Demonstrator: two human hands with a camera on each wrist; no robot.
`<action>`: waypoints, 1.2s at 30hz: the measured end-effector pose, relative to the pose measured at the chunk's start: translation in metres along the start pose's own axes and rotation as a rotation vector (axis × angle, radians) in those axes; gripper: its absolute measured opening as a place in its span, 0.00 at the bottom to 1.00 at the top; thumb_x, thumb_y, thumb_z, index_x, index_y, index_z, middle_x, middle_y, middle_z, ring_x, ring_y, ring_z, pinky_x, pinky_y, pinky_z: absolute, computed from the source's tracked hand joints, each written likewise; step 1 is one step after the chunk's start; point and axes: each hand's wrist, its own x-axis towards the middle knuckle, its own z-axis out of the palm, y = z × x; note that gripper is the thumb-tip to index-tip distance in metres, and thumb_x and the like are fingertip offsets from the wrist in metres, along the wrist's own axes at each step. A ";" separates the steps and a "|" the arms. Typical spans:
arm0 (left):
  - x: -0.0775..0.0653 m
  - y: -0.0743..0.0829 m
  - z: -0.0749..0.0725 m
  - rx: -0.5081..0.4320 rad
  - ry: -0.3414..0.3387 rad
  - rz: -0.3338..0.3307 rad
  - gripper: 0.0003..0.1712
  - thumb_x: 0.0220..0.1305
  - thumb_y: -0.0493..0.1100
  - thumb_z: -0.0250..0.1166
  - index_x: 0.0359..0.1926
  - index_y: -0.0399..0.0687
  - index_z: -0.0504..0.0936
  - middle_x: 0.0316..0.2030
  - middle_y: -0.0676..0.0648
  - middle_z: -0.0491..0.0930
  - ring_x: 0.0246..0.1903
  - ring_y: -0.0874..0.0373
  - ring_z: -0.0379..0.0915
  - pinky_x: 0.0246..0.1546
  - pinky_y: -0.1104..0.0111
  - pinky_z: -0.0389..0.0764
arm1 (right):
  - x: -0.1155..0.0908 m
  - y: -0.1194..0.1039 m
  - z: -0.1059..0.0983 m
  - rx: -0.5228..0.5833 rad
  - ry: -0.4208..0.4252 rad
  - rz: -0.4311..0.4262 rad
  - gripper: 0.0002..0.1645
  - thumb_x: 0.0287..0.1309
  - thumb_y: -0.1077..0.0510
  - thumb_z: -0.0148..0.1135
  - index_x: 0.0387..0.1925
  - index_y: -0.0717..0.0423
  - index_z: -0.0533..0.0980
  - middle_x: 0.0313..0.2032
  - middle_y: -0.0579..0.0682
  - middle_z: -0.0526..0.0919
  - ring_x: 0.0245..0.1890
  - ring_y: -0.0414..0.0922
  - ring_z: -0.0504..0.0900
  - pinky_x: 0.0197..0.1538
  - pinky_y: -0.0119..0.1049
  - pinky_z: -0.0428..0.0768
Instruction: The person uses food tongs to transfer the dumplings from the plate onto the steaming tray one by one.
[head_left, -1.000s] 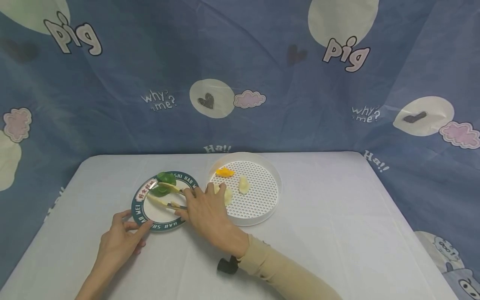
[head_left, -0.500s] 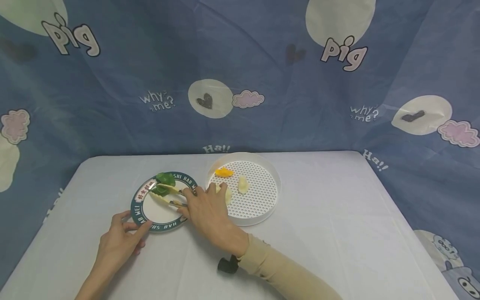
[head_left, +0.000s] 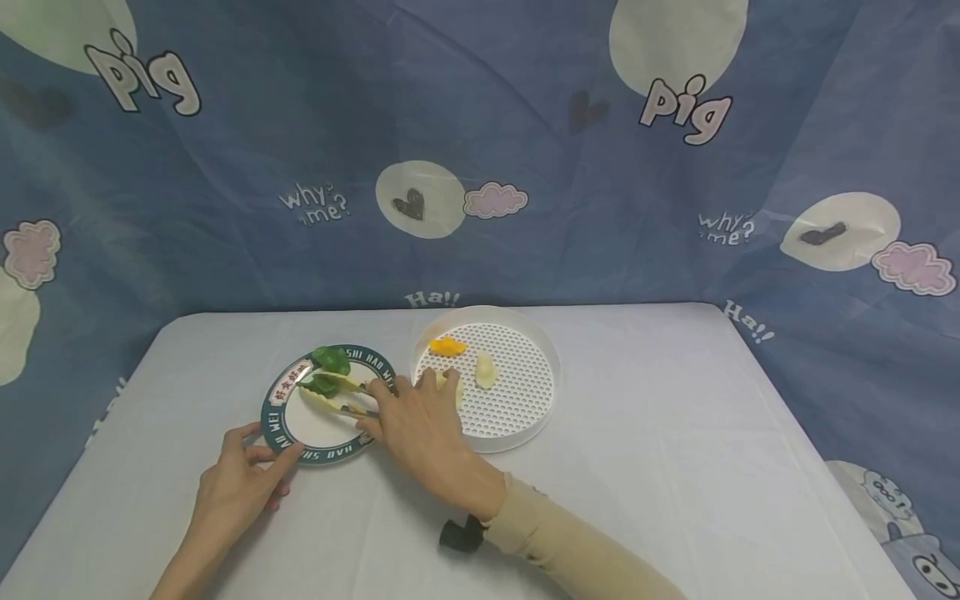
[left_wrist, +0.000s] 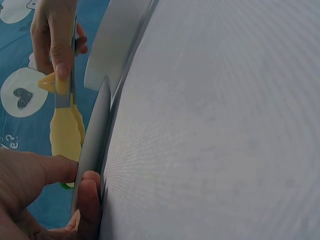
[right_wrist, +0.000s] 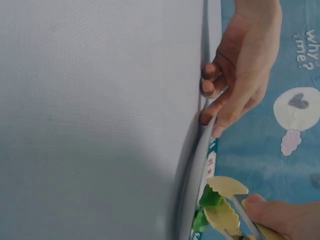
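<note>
My left hand (head_left: 238,479) pinches the near-left rim of a white plate (head_left: 322,429) with a dark green lettered border. In the left wrist view, its thumb and fingers (left_wrist: 90,202) lie on either side of the rim. My right hand (head_left: 423,437) reaches over the plate's right side and grips tongs (head_left: 318,400) with pale yellow scalloped tips. Between the tips sits a green leafy piece (head_left: 322,385), also visible in the right wrist view between the yellow tips (right_wrist: 222,220). A second green piece (head_left: 332,359) lies just behind it on the plate.
Right of the plate stands a round white tray (head_left: 553,392) with a perforated base. It holds an orange piece (head_left: 447,346), a pale yellow piece (head_left: 486,371) and another pale piece partly behind my right fingers. A black object (head_left: 461,534) shows under my right wrist.
The tongs' tips have drawn closer together around the nearer green piece, the far arm coming down toward the near one. My right forearm has shifted slightly right; the left hand stays on the rim.
</note>
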 end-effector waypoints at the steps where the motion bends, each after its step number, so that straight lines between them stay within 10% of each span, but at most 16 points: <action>1: 0.000 0.000 0.000 -0.001 -0.001 -0.002 0.58 0.78 0.57 0.66 0.81 0.21 0.43 0.44 0.29 0.89 0.20 0.60 0.84 0.22 0.70 0.81 | -0.001 0.001 -0.002 0.005 0.003 0.001 0.29 0.75 0.24 0.52 0.61 0.35 0.78 0.39 0.42 0.90 0.39 0.49 0.84 0.50 0.51 0.74; 36: 0.001 0.000 0.001 -0.009 0.014 -0.010 0.60 0.77 0.58 0.66 0.82 0.22 0.42 0.47 0.27 0.88 0.20 0.59 0.85 0.22 0.69 0.82 | -0.026 0.071 -0.037 0.159 0.020 0.177 0.29 0.75 0.27 0.54 0.55 0.45 0.78 0.38 0.49 0.87 0.43 0.59 0.84 0.57 0.68 0.74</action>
